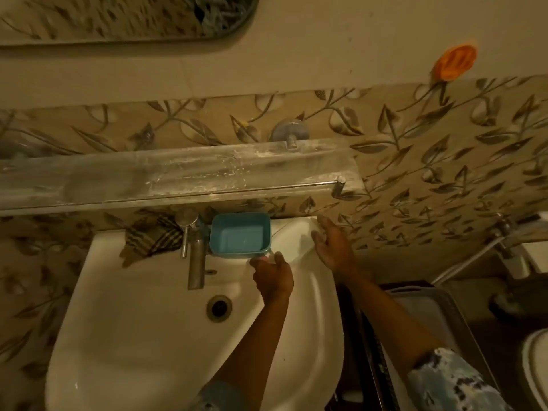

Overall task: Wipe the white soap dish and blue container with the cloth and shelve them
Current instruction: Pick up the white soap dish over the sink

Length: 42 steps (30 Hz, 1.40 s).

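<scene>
The blue container [240, 236] sits on the back rim of the white sink [142, 336], just right of the tap. The white soap dish [293, 237] lies to its right on the same rim, pale and hard to separate from the sink. My left hand [272, 275] pinches the near left corner of the soap dish, right beside the blue container's front corner. My right hand [332, 246] lies flat, fingers stretched, with its fingertips on the dish's far right end. The checked cloth [154, 237] is bunched on the rim left of the tap. Above hangs the glass shelf [178, 173] with nothing on it.
A steel tap [194, 253] stands between the cloth and the blue container. The shelf has a thin metal rail [267, 188] along its front. An orange soap holder [455, 62] is stuck to the wall at upper right. A dark bin [430, 321] stands right of the sink.
</scene>
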Each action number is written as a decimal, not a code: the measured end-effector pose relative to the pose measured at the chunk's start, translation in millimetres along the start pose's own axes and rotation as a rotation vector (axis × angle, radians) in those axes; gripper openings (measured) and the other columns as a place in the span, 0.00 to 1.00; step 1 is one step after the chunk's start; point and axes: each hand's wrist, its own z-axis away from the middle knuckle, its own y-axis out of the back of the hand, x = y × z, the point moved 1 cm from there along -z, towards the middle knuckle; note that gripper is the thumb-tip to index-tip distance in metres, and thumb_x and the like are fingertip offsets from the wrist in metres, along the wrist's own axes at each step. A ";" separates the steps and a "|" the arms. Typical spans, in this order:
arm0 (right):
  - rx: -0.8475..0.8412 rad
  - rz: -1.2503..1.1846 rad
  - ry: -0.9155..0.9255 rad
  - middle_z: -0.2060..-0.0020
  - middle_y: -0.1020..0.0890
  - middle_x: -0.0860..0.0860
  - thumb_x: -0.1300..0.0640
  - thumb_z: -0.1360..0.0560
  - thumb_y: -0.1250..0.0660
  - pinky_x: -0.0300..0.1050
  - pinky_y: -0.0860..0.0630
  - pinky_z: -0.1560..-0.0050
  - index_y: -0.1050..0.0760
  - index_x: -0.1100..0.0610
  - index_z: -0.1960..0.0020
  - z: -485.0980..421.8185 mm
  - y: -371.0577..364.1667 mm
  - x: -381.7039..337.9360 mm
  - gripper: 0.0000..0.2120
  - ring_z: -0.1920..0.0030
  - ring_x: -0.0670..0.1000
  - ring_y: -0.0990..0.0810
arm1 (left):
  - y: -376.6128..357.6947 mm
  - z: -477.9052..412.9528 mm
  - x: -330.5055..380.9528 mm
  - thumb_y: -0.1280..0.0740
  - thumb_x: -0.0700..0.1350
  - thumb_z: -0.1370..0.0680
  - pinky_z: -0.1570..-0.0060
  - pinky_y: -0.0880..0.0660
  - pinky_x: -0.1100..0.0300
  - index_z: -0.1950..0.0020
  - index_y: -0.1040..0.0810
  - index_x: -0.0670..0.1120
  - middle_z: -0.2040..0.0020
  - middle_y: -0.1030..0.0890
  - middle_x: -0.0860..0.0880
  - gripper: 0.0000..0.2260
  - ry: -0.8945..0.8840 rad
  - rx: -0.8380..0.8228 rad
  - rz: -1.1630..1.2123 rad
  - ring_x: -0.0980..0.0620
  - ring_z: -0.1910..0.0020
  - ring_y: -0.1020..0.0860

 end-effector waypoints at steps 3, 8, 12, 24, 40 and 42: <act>-0.015 0.026 0.012 0.32 0.27 0.58 0.55 0.20 0.40 0.56 0.31 0.31 0.36 0.58 0.27 -2.6 -4.3 0.5 0.22 0.32 0.59 0.29 | -6.1 -4.9 0.1 0.36 0.48 0.22 0.46 0.25 0.48 0.38 0.31 0.38 0.43 0.21 0.39 0.18 -0.015 -0.012 0.030 0.39 0.44 0.22; -0.001 0.031 -0.047 0.31 0.28 0.59 0.56 0.19 0.40 0.57 0.31 0.31 0.38 0.59 0.26 7.0 -9.0 -2.1 0.24 0.32 0.60 0.30 | -11.7 -16.1 -12.2 0.38 0.47 0.22 0.49 0.22 0.46 0.47 0.25 0.37 0.51 0.18 0.40 0.13 -0.082 -0.033 -0.008 0.41 0.49 0.20; 0.030 -0.006 -0.071 0.31 0.29 0.59 0.55 0.19 0.40 0.57 0.31 0.31 0.38 0.60 0.26 18.6 -12.6 2.8 0.24 0.31 0.60 0.31 | -2.6 -10.1 -14.3 0.38 0.44 0.21 0.47 0.22 0.47 0.44 0.24 0.38 0.48 0.19 0.40 0.11 -0.151 -0.048 -0.009 0.42 0.48 0.21; 0.168 -0.225 -0.140 0.34 0.26 0.58 0.56 0.21 0.37 0.60 0.26 0.37 0.34 0.59 0.29 74.1 -29.8 1.1 0.22 0.35 0.58 0.26 | 40.0 5.5 -36.5 0.38 0.41 0.21 0.52 0.19 0.50 0.42 0.24 0.39 0.48 0.20 0.42 0.10 -0.196 -0.102 0.026 0.46 0.51 0.20; -0.197 -0.704 -0.430 0.41 0.26 0.54 0.47 0.17 0.49 0.49 0.18 0.65 0.30 0.50 0.36 125.6 -57.7 -21.6 0.15 0.47 0.52 0.23 | 114.5 1.0 -76.7 0.37 0.41 0.23 0.49 0.21 0.43 0.47 0.23 0.39 0.47 0.21 0.37 0.08 -0.161 -0.308 -0.016 0.40 0.49 0.20; -0.302 -0.793 -0.442 0.42 0.25 0.54 0.48 0.17 0.50 0.49 0.18 0.64 0.29 0.50 0.40 134.2 -59.1 -25.5 0.14 0.44 0.54 0.24 | 124.8 -4.9 -86.9 0.34 0.47 0.28 0.48 0.22 0.42 0.55 0.22 0.47 0.45 0.22 0.36 0.06 -0.171 -0.312 -0.051 0.39 0.47 0.21</act>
